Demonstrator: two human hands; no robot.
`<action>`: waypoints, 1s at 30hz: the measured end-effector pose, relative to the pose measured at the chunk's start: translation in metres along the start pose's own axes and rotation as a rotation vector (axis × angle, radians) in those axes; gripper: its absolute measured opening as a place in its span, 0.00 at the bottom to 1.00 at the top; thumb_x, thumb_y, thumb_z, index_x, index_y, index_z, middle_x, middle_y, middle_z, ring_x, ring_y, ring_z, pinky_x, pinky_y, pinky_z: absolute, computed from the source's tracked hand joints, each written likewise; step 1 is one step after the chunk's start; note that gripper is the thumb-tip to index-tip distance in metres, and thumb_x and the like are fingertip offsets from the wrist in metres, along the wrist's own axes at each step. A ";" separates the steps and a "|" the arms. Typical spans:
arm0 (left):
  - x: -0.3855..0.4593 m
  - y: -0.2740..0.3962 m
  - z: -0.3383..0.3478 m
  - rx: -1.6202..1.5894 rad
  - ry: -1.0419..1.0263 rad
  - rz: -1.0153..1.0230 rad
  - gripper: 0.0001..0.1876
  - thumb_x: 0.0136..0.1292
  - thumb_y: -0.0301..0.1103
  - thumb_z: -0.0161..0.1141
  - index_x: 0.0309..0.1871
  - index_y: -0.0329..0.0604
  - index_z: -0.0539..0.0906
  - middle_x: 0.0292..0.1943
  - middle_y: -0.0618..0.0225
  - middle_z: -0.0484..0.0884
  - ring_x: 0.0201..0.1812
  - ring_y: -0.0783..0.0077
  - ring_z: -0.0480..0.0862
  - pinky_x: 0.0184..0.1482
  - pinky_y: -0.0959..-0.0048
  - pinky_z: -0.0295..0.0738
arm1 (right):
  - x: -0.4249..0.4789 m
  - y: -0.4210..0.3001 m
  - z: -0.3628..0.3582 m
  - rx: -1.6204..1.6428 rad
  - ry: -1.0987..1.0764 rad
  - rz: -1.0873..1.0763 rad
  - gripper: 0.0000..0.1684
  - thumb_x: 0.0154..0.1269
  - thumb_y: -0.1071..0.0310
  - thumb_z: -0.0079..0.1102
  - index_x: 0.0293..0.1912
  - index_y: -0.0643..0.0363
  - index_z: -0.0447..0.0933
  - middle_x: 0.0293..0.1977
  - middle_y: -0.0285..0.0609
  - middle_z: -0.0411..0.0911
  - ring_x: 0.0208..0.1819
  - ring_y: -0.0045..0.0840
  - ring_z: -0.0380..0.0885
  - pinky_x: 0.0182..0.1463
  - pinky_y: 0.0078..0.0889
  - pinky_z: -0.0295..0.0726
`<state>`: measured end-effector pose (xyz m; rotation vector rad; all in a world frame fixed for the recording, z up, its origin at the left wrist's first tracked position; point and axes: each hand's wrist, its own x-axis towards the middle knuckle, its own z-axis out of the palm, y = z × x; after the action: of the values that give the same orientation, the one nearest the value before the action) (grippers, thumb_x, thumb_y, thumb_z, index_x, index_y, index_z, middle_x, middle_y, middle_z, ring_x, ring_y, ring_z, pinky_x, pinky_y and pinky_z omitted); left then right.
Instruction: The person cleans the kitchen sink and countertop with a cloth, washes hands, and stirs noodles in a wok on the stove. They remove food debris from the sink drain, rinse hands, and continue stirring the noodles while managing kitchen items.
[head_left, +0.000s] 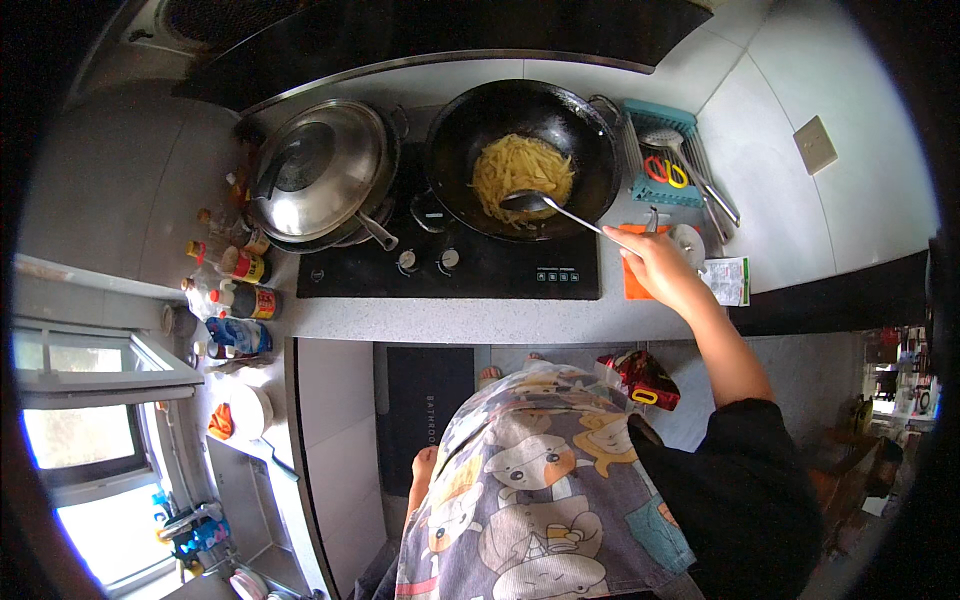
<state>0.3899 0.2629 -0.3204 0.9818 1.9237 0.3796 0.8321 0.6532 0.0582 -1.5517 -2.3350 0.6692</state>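
Observation:
My right hand (657, 264) grips the handle of a metal ladle (574, 216) at the right of the hob. The ladle's bowl rests at the lower edge of a heap of pale yellow food strips (523, 171), perhaps potato, inside a black wok (589, 142). The wok stands on the right side of the black glass hob (495, 274). My left hand (424, 463) hangs low beside the patterned apron (525, 480); it is partly hidden, and its fingers cannot be made out well. Nothing is seen in it.
On the hob's left stands a pan with a domed metal lid (330, 172), its handle pointing right. Bottles (251, 300) line the left counter. A teal rack (664, 193) with a skimmer and scissors, an orange cloth (636, 283) and a printed packet (729, 281) lie right. The range hood overhangs the back.

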 end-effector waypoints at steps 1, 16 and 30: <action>-0.006 0.019 -0.005 0.018 -0.010 -0.029 0.13 0.62 0.39 0.51 0.39 0.43 0.83 0.33 0.58 0.83 0.37 0.63 0.84 0.37 0.70 0.74 | -0.003 -0.006 -0.004 0.088 -0.007 0.056 0.21 0.61 0.74 0.50 0.55 0.57 0.71 0.28 0.54 0.75 0.30 0.40 0.77 0.37 0.38 0.73; -0.009 0.019 -0.012 -0.054 -0.053 -0.040 0.14 0.61 0.41 0.51 0.39 0.43 0.83 0.32 0.59 0.84 0.36 0.66 0.84 0.38 0.69 0.74 | 0.002 -0.014 -0.013 -0.601 -0.060 0.099 0.27 0.55 0.75 0.48 0.56 0.48 0.71 0.34 0.51 0.78 0.30 0.40 0.79 0.33 0.37 0.77; 0.002 -0.037 0.025 -0.008 0.035 0.035 0.14 0.63 0.42 0.51 0.39 0.43 0.83 0.32 0.58 0.83 0.36 0.62 0.84 0.37 0.68 0.74 | 0.126 0.064 0.061 -0.007 0.331 0.226 0.22 0.62 0.72 0.47 0.57 0.60 0.68 0.48 0.55 0.74 0.49 0.46 0.73 0.53 0.42 0.72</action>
<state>0.3919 0.2379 -0.3577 1.0108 1.9369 0.4264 0.8054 0.7750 -0.0319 -1.7914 -1.9441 0.4119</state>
